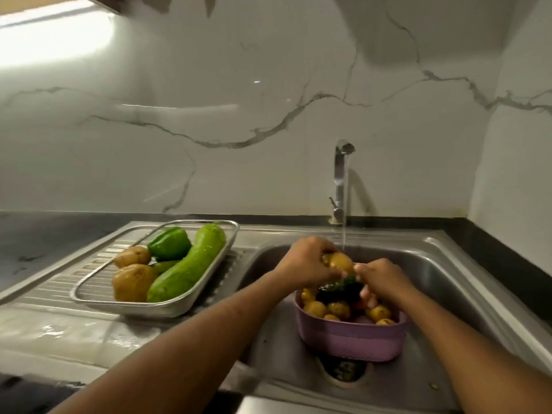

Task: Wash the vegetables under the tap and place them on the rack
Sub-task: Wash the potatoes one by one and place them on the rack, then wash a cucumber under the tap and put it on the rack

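My left hand [307, 261] grips a potato [339, 262] under the stream running from the tap [341, 180]. My right hand [379, 277] is just to its right, fingers curled down over the purple basket [349, 339]; what it holds is hidden. The basket sits in the sink with several small potatoes [316, 309] and a dark green vegetable [334, 289]. On the draining board at left, the metal rack [89, 291] carries two potatoes [133, 282], a green capsicum [168, 243] and a long green gourd [191, 264].
The steel sink [448, 279] has its drain [343, 369] in front of the basket. The ribbed draining board [59, 282] is wet, with a puddle near its front. A dark counter [35, 237] lies at the far left, a marble wall behind.
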`<state>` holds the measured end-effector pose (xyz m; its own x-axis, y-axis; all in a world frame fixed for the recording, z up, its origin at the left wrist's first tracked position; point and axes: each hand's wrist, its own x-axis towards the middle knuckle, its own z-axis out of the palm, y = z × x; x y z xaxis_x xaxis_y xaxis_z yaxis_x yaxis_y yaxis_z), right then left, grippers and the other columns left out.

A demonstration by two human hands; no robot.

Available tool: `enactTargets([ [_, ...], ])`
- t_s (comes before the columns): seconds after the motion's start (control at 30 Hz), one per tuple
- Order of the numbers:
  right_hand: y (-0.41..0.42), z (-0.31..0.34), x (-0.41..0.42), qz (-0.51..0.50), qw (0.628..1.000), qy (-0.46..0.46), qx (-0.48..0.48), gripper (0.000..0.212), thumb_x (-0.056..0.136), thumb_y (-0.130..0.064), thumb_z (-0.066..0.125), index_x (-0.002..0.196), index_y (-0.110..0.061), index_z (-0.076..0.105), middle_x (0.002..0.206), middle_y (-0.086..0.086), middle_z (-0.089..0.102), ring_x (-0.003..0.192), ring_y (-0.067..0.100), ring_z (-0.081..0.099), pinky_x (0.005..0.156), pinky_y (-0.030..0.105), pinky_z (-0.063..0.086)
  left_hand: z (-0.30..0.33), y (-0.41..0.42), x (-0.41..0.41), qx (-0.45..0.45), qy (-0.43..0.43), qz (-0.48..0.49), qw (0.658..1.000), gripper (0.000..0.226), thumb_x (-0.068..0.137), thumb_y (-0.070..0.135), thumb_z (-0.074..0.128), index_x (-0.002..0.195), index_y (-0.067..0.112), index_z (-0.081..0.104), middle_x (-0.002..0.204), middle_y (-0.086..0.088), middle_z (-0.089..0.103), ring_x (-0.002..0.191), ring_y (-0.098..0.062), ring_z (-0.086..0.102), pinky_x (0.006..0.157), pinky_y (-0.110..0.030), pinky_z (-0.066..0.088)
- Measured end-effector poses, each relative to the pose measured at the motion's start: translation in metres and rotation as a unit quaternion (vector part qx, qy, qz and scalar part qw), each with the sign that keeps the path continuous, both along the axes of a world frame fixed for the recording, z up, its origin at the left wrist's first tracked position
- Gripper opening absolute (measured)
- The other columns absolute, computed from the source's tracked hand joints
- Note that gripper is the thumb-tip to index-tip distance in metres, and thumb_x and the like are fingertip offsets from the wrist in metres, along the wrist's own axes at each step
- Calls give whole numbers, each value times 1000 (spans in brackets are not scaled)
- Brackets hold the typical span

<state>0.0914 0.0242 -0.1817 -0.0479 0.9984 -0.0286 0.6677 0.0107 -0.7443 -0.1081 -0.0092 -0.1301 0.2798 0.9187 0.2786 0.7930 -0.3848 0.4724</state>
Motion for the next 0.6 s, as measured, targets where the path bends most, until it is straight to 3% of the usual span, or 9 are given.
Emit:
enactTargets([
  [0.07, 1, -3, 3, 6, 1000, -12, 6, 27, 106, -32, 53, 94, -13, 69, 68, 5, 75, 55, 22, 73, 60, 34, 57, 23, -5, -19, 20, 15, 12, 1000, 57, 79, 40, 86, 131, 24, 67, 121, 4, 69, 106, -12, 63, 88, -28, 53],
  [0.13, 3, -4, 4, 6, 1000, -20, 5, 24, 105, -29, 57, 92, -12, 69, 69, 4, 75, 55, 20, 72, 54, 31, 53, 47, -8, -46, 35, 39, 33, 998, 58, 80, 36, 86, 133, 22, 66, 125, 3, 69, 109, -14, 63, 92, -28, 51],
  [0.37, 5, -7, 3, 20, 999, -38, -15, 16, 102, -26, 62, 93, -18, 72, 68, 2, 76, 58, 22, 73, 56, 33, 57, 102, 1, -192, 29, 55, 181, 981, 57, 81, 27, 86, 133, 22, 66, 129, -4, 66, 113, -21, 63, 97, -36, 52],
  [0.6, 7, -5, 3, 18, 998, -54, -37, 13, 102, -25, 63, 97, -19, 73, 69, 4, 76, 58, 22, 73, 52, 29, 54, 97, 6, -284, 19, 56, 291, 955, 46, 89, 13, 77, 133, 14, 67, 132, -10, 65, 117, -27, 61, 94, -34, 50],
])
